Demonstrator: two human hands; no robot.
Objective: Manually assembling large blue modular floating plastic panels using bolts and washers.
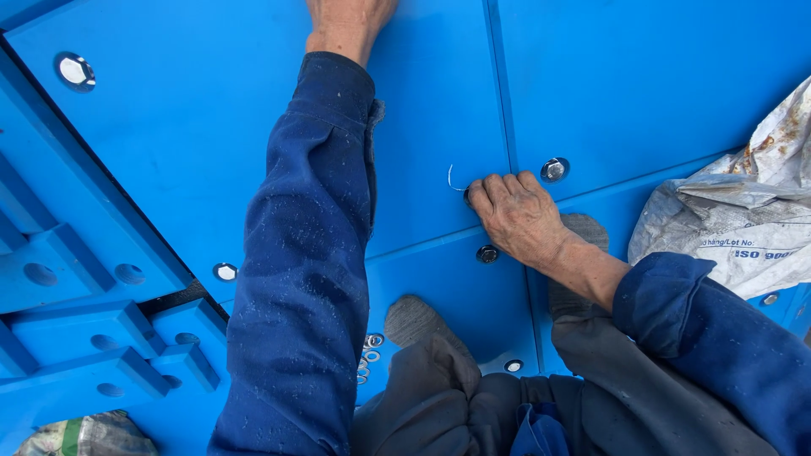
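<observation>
We are fastening the flat blue-painted steel panels (194, 143) — our right hand (517, 216) lies knuckles up, fingers curled over a dark bolt head (467, 196) at the panel seam; we cannot tell whether it pinches it. Our left hand (346, 21) is cut off by the frame, so its grip is unknowable. The next move probably calls for seating this bolt squarely. Room is tight: the crumpled white woven sack (735, 219) crowds the right, raised blue ribs (76, 270) the left.

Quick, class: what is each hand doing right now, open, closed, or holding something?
Left hand: flat against the blue panel; fingers out of view.
Right hand: fingers curled on a bolt.
</observation>
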